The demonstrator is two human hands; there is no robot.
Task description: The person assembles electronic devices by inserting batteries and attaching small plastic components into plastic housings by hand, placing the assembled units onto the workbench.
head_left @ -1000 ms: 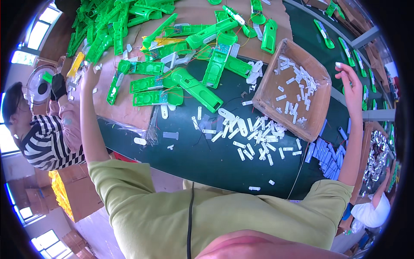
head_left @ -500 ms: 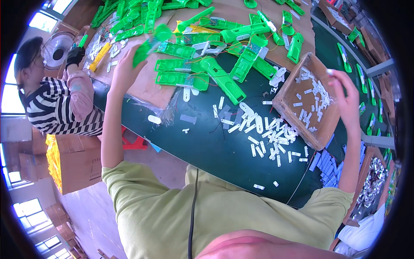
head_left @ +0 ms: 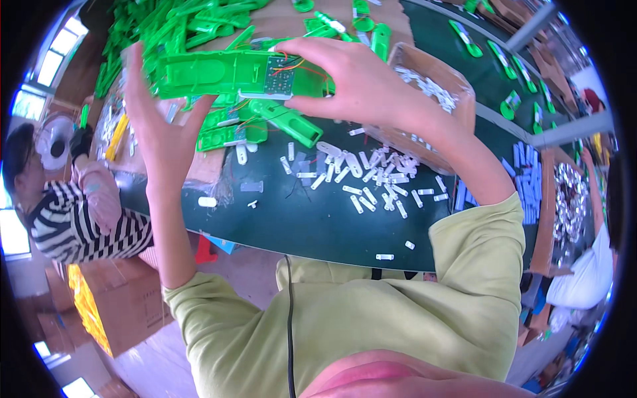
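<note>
Above the bench, my right hand (head_left: 368, 79) grips the right end of a green plastic housing (head_left: 212, 73), thumb below and fingers over its top edge. Its hollow side shows a small circuit board (head_left: 279, 76) with thin red, yellow and black wires. My left hand (head_left: 159, 129), slightly blurred, is at the housing's left end with thumb and fingers spread wide; contact there is hard to make out. Below lie more green housings (head_left: 288, 123) with boards and wires, and a scatter of small white plastic pieces (head_left: 371, 172).
A cardboard box (head_left: 464, 126) of white pieces stands beyond my right forearm. Blue parts (head_left: 527, 179) and a carton of shiny metal parts (head_left: 569, 199) lie at the right. Green housings (head_left: 142, 40) are heaped far left. A co-worker in a striped top (head_left: 73, 219) sits at the left.
My right hand has left the box and come across to hold the green housing. My left hand has shifted left, its fingers now spread at that housing's end. The view has swung right.
</note>
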